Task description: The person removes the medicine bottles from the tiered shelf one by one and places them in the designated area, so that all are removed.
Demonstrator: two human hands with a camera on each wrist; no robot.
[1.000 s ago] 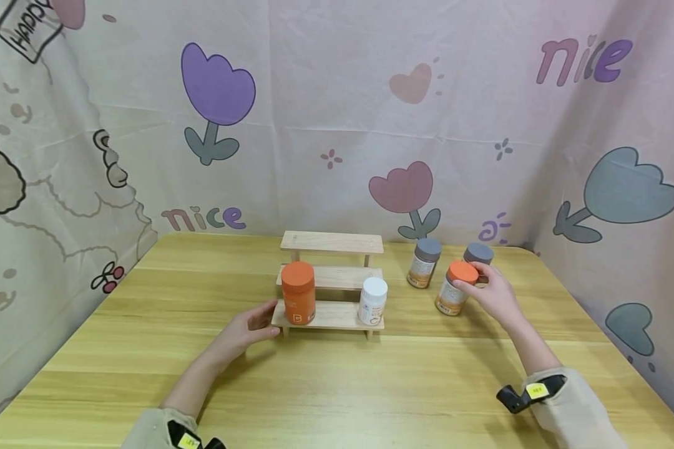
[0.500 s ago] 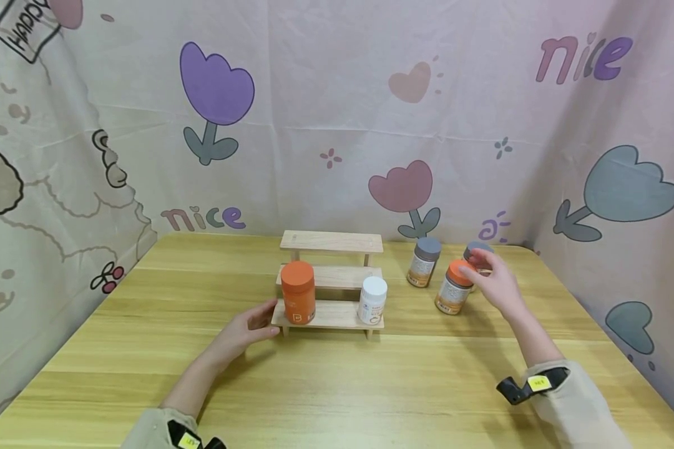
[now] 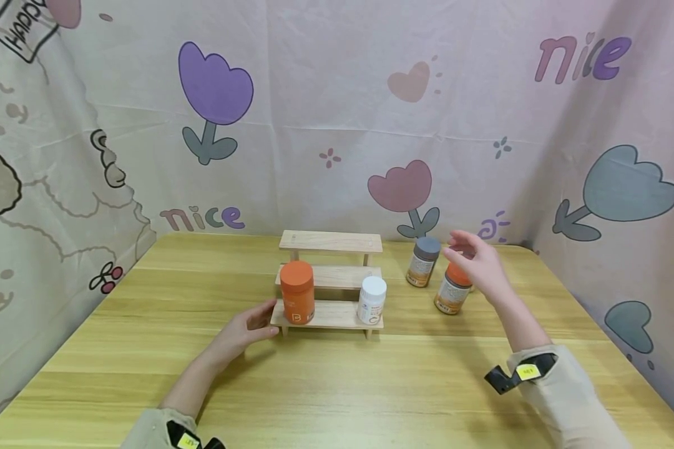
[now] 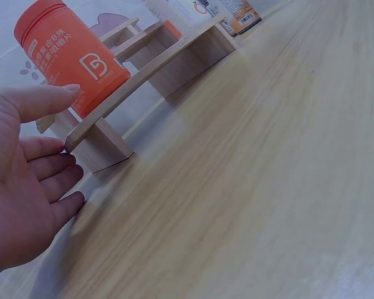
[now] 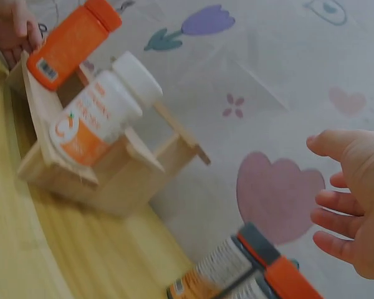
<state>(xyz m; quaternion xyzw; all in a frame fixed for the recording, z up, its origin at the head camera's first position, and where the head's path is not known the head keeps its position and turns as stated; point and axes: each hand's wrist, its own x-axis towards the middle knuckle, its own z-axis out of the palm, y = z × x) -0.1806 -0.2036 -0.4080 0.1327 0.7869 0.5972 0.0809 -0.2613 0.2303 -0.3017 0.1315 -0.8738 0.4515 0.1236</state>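
A three-step wooden rack (image 3: 331, 240) stands on the table. On its lowest step are an orange bottle (image 3: 297, 293) at the left and a white bottle (image 3: 372, 300) at the right. My left hand (image 3: 241, 333) is at the rack's left end, fingertips right at the lowest step's edge, thumb and fingers apart. My right hand (image 3: 480, 265) is raised, with nothing in its fingers, and overlaps an orange-capped bottle (image 3: 452, 290) in the head view. Just left of it stands a grey-capped bottle (image 3: 423, 262). The second grey-capped bottle is hidden behind my right hand.
The wooden table (image 3: 337, 393) runs up to a patterned cloth (image 3: 314, 93) hung behind it and along both sides. Black wrist straps (image 3: 521, 373) sit over the sleeves. The rack's two upper steps hold nothing.
My right hand has let go of the orange-capped bottle, lifted, and moved left and up towards the grey-capped bottle. The left hand has stayed in place.
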